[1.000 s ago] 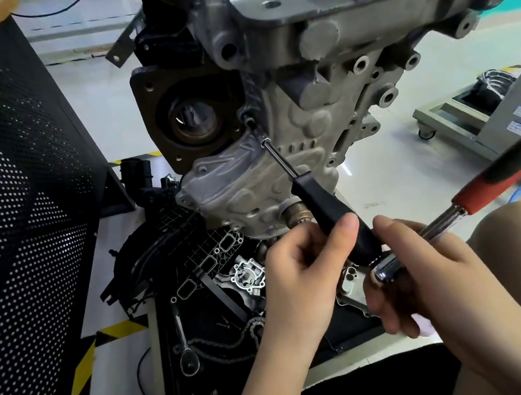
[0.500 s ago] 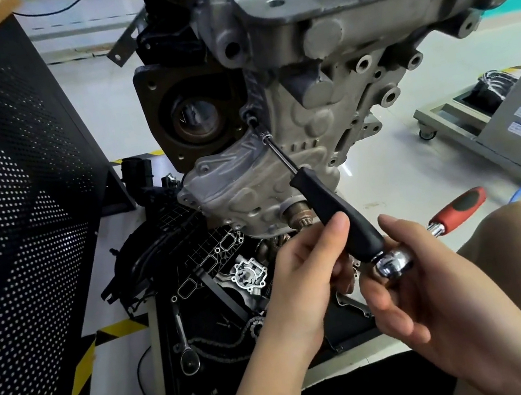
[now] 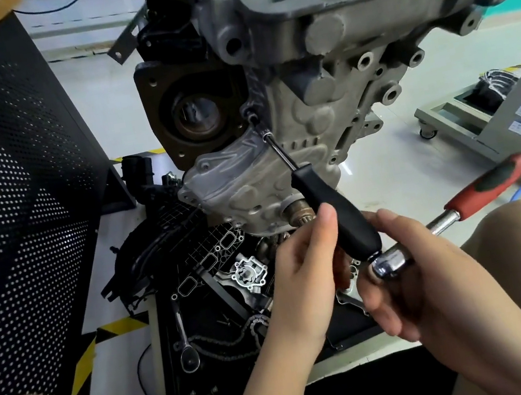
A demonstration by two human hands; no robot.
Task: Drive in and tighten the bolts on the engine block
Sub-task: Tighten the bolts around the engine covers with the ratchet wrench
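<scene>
The grey engine block [image 3: 333,107] hangs above me, its cover plate [image 3: 234,174] facing me. A black-handled extension driver [image 3: 334,208] runs up and left, its tip on a bolt [image 3: 251,116] at the cover's upper edge. My left hand [image 3: 303,273] grips the lower part of the black handle, thumb along it. A chrome ratchet head [image 3: 389,263] sits on the driver's butt end, and its red-and-black handle [image 3: 493,182] sticks out to the right. My right hand [image 3: 419,277] is closed around the ratchet head.
A black perforated panel [image 3: 11,213] stands at the left. Under the block lies a black tray [image 3: 341,329] with engine parts, a chain [image 3: 228,340] and a spare ratchet [image 3: 184,341]. A wheeled metal cart [image 3: 468,122] stands at right, my bare knees at the bottom.
The ratchet handle swung down toward my knee half a second ago and has swung back up to the right. The driver stays on the same bolt; both hands keep their grip.
</scene>
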